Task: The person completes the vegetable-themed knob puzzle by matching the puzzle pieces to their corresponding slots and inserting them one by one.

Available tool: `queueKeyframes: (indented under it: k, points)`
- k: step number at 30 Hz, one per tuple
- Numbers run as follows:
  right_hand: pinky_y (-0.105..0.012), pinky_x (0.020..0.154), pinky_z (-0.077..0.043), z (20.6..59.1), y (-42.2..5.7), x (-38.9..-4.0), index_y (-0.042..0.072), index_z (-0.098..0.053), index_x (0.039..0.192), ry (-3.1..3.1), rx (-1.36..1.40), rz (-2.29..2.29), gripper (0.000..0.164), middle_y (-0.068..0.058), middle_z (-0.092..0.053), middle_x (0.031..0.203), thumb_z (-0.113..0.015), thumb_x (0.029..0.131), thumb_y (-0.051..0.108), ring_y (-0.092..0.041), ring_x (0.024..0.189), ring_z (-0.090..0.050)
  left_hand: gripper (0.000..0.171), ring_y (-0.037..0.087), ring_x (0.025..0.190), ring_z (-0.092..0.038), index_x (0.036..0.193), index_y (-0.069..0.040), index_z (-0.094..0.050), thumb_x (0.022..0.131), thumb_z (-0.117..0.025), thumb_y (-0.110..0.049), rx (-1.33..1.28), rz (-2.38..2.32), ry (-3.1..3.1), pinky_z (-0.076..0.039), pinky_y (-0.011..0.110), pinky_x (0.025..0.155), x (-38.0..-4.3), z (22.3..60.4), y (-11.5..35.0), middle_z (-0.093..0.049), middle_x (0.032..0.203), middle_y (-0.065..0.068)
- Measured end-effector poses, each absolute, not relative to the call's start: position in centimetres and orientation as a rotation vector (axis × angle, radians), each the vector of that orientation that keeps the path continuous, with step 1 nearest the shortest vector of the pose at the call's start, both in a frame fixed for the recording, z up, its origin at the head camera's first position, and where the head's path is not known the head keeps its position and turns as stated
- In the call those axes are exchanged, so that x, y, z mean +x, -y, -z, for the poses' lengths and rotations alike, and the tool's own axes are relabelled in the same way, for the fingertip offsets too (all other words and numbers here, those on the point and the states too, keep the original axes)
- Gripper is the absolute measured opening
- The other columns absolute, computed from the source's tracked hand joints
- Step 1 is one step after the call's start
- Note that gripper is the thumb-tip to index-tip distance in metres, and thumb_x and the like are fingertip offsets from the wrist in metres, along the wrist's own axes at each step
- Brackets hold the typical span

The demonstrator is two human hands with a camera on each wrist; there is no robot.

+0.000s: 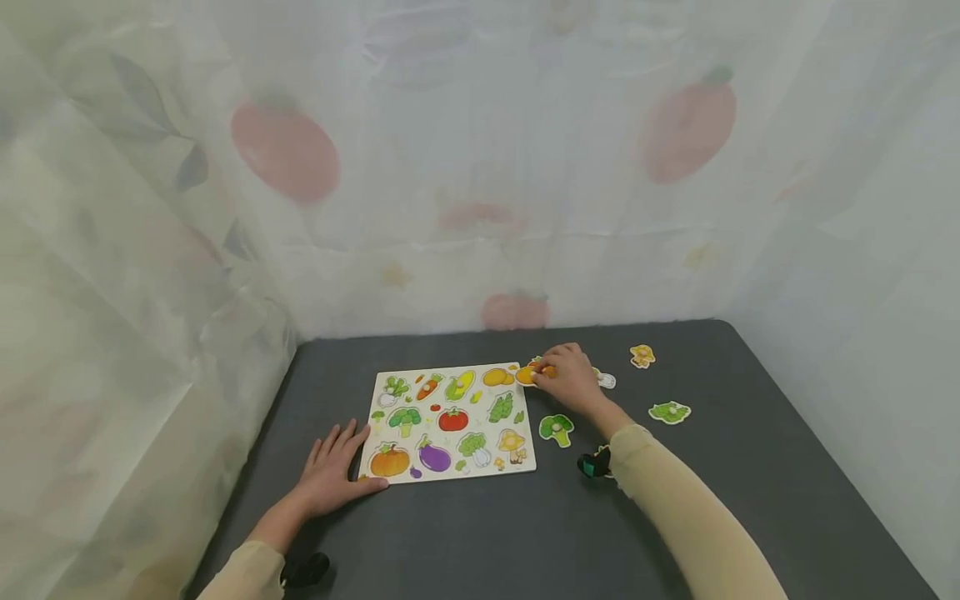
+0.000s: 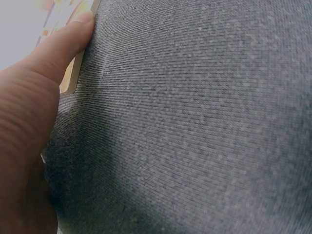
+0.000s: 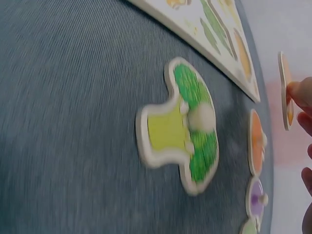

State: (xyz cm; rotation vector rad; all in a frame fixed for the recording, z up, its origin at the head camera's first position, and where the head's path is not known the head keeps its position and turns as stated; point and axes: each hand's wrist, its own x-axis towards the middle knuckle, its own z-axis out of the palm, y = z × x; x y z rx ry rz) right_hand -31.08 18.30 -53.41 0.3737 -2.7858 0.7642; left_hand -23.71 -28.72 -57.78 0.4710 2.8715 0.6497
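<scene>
Fingers of the right hand (image 1: 570, 380) pinch a potato puzzle piece (image 1: 526, 377), raised at the far right corner of the puzzle board (image 1: 483, 417). It should be light and stiff (best held by any knob like the knob (image 3: 202, 117) on the broccoli piece (image 3: 163, 131)). The left hand's (image 1: 330, 475) spread fingers touch the board's left edge.

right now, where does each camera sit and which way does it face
Head: on the person's head, facing forward and down at the table, board and printed sheet; left hand, right hand and both sleeves show.
Left wrist: on that wrist, looking mostly at the table; thumb shows at left, against the board.
Right wrist: on that wrist, looking across the table at the broccoli piece; fingers pinching a yellow piece show at right.
Head and right wrist share the broccoli piece.
</scene>
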Motion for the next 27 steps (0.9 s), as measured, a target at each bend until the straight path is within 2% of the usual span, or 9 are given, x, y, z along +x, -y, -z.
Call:
queueKeyframes:
  k: [9, 27]
  points:
    - [-0.055, 0.106, -0.039, 54.1, -15.5, -32.6, 0.02, -0.081, 0.096, 2.801, 0.323, -0.737, 0.016, -0.002, -0.069, 0.111, -0.074, 0.094, 0.034, -0.033, 0.122, -0.05, 0.113, 0.054, 0.15, -0.011, 0.162, -0.009, -0.03, 0.079, -0.073, -0.073, 0.481, -0.63, -2.883, -0.004, 0.073, 0.115, -23.9, 57.3, 28.5, -0.022, 0.165, 0.027]
    - [-0.054, 0.108, -0.039, 54.6, -13.2, -32.8, 0.02, -0.08, 0.096, 2.835, 0.265, -0.758, 0.015, -0.002, -0.068, 0.112, -0.073, 0.096, 0.033, -0.033, 0.128, -0.048, 0.114, 0.054, 0.149, -0.01, 0.162, -0.008, -0.032, 0.078, -0.073, -0.074, 0.463, -0.638, -2.879, -0.002, 0.074, 0.114, -23.9, 57.7, 28.6, -0.022, 0.164, 0.029]
